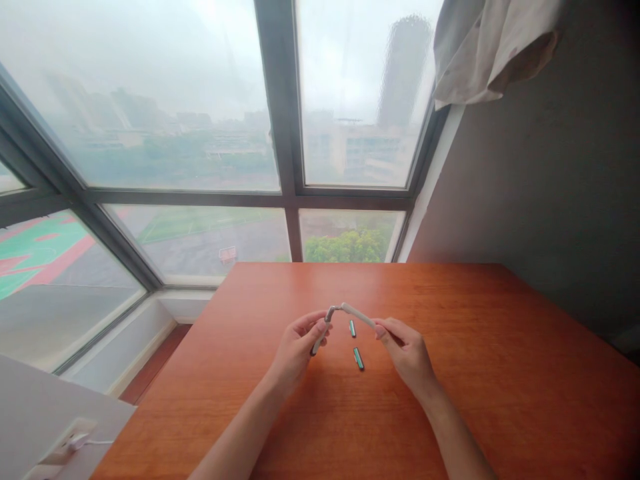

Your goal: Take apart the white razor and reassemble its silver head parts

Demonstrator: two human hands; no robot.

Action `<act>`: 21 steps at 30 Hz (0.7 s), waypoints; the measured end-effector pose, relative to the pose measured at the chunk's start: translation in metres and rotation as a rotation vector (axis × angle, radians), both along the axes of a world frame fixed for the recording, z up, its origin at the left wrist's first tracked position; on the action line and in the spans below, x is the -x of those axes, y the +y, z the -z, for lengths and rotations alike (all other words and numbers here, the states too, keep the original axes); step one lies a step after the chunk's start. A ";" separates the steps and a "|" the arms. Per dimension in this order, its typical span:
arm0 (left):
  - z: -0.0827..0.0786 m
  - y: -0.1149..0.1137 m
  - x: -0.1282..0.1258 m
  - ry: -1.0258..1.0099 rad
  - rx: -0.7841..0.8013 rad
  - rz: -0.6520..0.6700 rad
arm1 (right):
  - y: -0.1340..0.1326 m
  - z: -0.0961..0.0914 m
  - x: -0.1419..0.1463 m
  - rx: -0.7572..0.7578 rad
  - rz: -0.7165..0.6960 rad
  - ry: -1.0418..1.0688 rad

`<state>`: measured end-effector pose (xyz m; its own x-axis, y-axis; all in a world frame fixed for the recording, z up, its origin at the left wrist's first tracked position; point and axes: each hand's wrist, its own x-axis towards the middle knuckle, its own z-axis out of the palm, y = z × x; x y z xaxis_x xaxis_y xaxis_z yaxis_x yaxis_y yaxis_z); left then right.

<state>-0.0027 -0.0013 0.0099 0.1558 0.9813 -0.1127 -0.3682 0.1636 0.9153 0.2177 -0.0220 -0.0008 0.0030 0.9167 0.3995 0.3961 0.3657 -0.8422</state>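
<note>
My left hand (299, 341) pinches a razor handle (329, 314) with a bent silvery neck, its lower end sticking out below the fingers. A slim whitish stick (358, 314) is gripped at its near end by my right hand (406, 348). The far tip of the stick meets the neck of the handle above the table; the tip is too small to make out. Below, between my hands, two green and dark razor cartridges (359, 359) lie apart on the wooden table (480, 400), one nearer to me than the other.
Large framed windows (200, 133) rise behind the table's far edge. Pale cloth (493, 53) hangs at the upper right, beside a grey wall (520, 173). At the lower left, a white plug with a cable (79, 441) sits in a socket.
</note>
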 end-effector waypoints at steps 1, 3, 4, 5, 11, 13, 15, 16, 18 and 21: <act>0.000 0.000 0.000 -0.008 0.002 -0.002 | 0.000 0.000 0.000 0.011 0.001 -0.003; -0.001 0.000 -0.001 -0.014 0.002 -0.013 | 0.000 0.000 0.001 0.032 0.016 -0.009; 0.000 0.000 -0.001 -0.013 -0.001 -0.020 | 0.000 0.000 0.001 0.043 0.026 -0.012; 0.000 0.000 0.000 -0.011 -0.006 -0.028 | 0.000 0.001 0.001 0.053 0.034 -0.013; 0.007 0.003 0.002 0.031 -0.054 -0.022 | -0.001 0.000 0.002 0.105 0.022 0.009; 0.009 0.003 0.002 0.052 -0.068 -0.016 | -0.002 -0.001 0.002 0.115 0.011 0.007; 0.010 0.003 0.003 0.068 -0.076 -0.015 | -0.002 -0.001 0.002 0.121 0.010 0.005; 0.010 0.004 0.003 0.075 -0.078 -0.016 | -0.002 -0.001 0.002 0.126 0.010 0.006; 0.010 0.004 0.004 0.086 -0.081 -0.015 | -0.002 -0.001 0.002 0.135 0.007 0.011; 0.009 0.003 0.004 0.099 -0.081 -0.029 | -0.002 -0.001 0.001 0.148 0.013 0.029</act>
